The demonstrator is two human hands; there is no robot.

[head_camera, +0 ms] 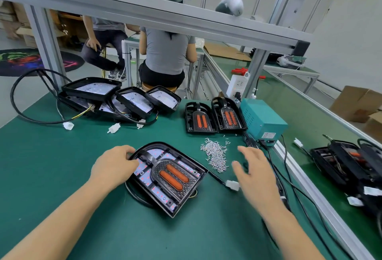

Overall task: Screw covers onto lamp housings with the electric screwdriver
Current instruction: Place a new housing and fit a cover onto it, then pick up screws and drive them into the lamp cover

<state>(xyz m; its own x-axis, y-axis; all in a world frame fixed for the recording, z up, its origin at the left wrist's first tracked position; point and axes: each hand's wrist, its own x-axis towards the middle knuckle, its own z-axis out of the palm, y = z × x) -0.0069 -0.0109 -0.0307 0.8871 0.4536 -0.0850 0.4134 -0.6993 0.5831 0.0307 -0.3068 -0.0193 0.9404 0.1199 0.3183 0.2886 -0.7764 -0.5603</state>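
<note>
The left hand [115, 164] rests curled on the lamp housing [165, 177], fingers over its rim, cover [171, 174] seated inside. The right hand [254, 173] hovers spread and empty — screws [215, 154] lie just beyond its fingertips. Best pinch one screw only, pinning the housing flat. The hanging signs' writing is too blurred to read.
</note>
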